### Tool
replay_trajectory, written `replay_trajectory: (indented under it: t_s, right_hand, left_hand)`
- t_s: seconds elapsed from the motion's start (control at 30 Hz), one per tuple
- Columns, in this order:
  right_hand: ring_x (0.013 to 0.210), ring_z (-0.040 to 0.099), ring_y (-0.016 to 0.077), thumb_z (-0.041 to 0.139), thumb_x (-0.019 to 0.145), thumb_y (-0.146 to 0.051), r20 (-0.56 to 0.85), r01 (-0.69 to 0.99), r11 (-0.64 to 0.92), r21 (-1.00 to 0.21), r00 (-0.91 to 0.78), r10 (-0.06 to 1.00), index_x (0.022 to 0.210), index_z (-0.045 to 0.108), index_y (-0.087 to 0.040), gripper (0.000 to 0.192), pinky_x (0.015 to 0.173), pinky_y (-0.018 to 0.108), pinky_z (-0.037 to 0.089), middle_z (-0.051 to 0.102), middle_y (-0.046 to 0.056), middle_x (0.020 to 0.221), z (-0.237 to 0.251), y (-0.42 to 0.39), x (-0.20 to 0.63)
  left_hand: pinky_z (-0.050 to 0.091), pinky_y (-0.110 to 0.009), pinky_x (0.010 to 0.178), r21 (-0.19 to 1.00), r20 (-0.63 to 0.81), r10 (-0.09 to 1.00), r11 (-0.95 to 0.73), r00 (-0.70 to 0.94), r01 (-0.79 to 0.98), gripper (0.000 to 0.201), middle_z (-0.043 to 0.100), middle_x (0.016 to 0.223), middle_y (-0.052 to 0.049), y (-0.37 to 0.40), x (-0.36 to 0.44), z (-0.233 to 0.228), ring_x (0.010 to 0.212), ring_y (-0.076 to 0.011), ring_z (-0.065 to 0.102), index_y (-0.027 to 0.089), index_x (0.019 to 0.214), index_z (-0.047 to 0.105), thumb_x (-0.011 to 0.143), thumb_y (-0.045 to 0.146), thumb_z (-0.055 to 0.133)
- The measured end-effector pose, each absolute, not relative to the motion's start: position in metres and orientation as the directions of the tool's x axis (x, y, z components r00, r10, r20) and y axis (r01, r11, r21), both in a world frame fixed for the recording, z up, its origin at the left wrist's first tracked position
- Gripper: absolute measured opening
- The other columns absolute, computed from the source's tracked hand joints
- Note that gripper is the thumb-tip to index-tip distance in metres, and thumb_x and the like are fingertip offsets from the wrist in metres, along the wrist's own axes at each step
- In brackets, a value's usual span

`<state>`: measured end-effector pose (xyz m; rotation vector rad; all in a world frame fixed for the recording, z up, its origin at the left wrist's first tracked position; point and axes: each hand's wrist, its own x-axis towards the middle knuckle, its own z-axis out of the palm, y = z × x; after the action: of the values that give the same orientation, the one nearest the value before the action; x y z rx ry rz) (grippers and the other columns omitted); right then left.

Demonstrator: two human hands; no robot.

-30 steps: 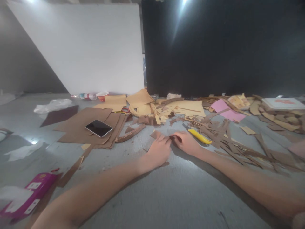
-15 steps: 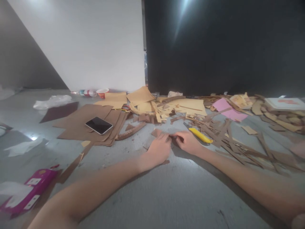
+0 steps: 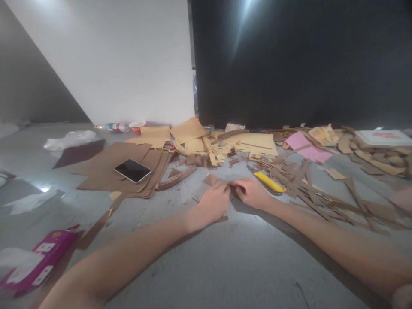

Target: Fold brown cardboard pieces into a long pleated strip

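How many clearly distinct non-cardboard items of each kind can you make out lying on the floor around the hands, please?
Phone: 1
Yellow utility knife: 1
Pink paper sheet: 1
Red cup: 1
Magenta box: 1
Total: 5
Both hands, left hand and right hand, pinch a small brown cardboard piece; loose cardboard scraps are too many to count.

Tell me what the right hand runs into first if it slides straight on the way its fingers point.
The right hand points left, fingertips almost meeting the left hand over a small brown cardboard piece. That piece comes first, then probably the left hand's fingers, though depth is unclear.
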<state>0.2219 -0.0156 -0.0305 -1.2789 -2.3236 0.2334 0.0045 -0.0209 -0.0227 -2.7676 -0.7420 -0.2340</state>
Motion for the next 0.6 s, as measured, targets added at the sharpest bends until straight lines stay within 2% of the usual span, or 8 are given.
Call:
replay_trajectory:
  t_s: [0.07,0.23,0.43,0.6]
  right_hand:
    - [0.081,0.067,0.0219,0.048,0.095,-0.012,0.323,0.750,0.558,-0.354,-0.462,0.826,0.103,0.077,-0.019,0.031,0.081,0.033,0.047,0.078,0.006,0.088,-0.0294,-0.0160,0.2215]
    - [0.082,0.067,0.0227,0.048,0.095,-0.012,0.310,0.760,0.584,-0.285,-0.503,0.807,0.104,0.075,-0.018,0.029,0.082,0.034,0.046,0.079,0.008,0.092,-0.0279,-0.0169,0.2208]
    - [0.079,0.064,0.0229,0.047,0.099,-0.014,0.254,0.806,0.571,-0.154,-0.526,0.812,0.096,0.069,-0.018,0.023,0.078,0.034,0.042,0.075,0.008,0.085,-0.0259,-0.0197,0.2179]
    - [0.077,0.063,0.0231,0.049,0.099,-0.014,0.215,0.819,0.568,-0.082,-0.542,0.813,0.093,0.067,-0.017,0.019,0.078,0.035,0.039,0.074,0.010,0.084,-0.0251,-0.0226,0.2146]
  left_hand:
    - [0.049,-0.046,0.110,-0.201,0.225,0.477,-0.831,0.850,0.519,0.021,0.069,0.117,-0.021,-0.0212,0.0046,-0.0236,0.119,-0.0335,0.063,0.005,0.108,0.073,0.089,0.015,0.069]
    - [0.053,-0.041,0.104,-0.081,0.242,0.551,-0.809,0.799,0.582,0.021,0.069,0.115,-0.019,-0.0226,0.0057,-0.0209,0.116,-0.0302,0.064,0.007,0.111,0.071,0.094,0.010,0.060]
    - [0.054,-0.043,0.105,-0.117,0.225,0.518,-0.826,0.825,0.551,0.021,0.072,0.114,-0.019,-0.0226,0.0058,-0.0163,0.121,-0.0312,0.063,0.008,0.105,0.075,0.094,0.011,0.058]
    - [0.054,-0.044,0.106,-0.098,0.228,0.516,-0.832,0.826,0.547,0.024,0.072,0.119,-0.021,-0.0218,0.0058,-0.0175,0.129,-0.0325,0.061,0.008,0.106,0.076,0.095,0.013,0.055]
